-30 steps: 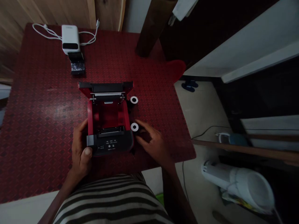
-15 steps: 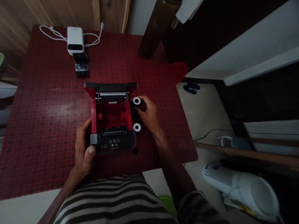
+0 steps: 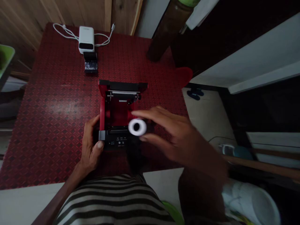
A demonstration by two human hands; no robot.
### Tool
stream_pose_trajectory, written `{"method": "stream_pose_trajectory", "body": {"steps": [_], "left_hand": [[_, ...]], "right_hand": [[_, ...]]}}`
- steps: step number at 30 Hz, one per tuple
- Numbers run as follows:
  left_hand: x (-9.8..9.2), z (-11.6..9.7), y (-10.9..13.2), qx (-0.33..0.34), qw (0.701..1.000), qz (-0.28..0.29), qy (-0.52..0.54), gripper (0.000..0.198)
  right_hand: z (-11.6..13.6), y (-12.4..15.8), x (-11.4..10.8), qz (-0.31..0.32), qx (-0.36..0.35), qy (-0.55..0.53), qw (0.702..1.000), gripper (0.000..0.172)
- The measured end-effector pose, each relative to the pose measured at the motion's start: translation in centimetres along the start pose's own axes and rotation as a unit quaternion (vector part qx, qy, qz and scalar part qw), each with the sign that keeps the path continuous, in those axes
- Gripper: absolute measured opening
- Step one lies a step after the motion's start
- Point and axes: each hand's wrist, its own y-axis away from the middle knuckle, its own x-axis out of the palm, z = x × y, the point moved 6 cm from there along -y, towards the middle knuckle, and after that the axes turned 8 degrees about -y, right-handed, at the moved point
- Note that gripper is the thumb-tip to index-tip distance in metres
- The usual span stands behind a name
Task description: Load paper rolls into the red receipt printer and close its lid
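A red and black printer [image 3: 102, 114] sits on the table with its lid [image 3: 123, 86] raised, showing the red bay inside. My left hand [image 3: 90, 147] is wrapped around its left front corner, thumb on top of the grey edge. In my right hand [image 3: 171, 134], lifted above the printer's right front side, is a small roll [image 3: 143, 127] with a white ring-shaped end and a dark hole. Thumb and fingers pinch it from either side. Motion blurs the roll, and a dark shape below it is too unclear to name. Roll and hand hide the printer's right front part.
Behind the printer, a white box-like device [image 3: 86, 39] with white cables stands on the red patterned table [image 3: 58, 134]. A small open black case [image 3: 90, 64] lies before it. A tall brown cylinder [image 3: 170, 26] rises at the back right, beside a red rounded object [image 3: 184, 76].
My right hand has lifted a roll from beside the printer and brought it up towards me, over the printer's right front. My left hand keeps its hold. The whole view has shifted slightly.
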Motion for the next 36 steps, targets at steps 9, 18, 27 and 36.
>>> {"method": "stream_pose_trajectory", "body": {"steps": [9,18,27,36], "left_hand": [[0.0,0.2,0.2,0.007,1.000,0.012,0.012,0.070],[0.1,0.3,0.1,0.005,1.000,0.016,0.014,0.070],[-0.4,0.3,0.4,-0.042,0.998,0.031,0.035,0.070],[-2.4,-2.8,-9.8,-0.009,0.991,-0.119,0.052,0.072]], "right_hand": [[-0.9,-6.5,7.9,0.127,0.072,0.284,0.948,0.029],[-2.7,-8.0,8.3,0.153,0.135,0.232,0.951,0.034],[-1.9,-4.9,6.1,0.092,0.005,0.045,0.995,0.057],[0.1,-1.8,6.1,-0.051,-0.111,0.075,0.990,0.021]]}}
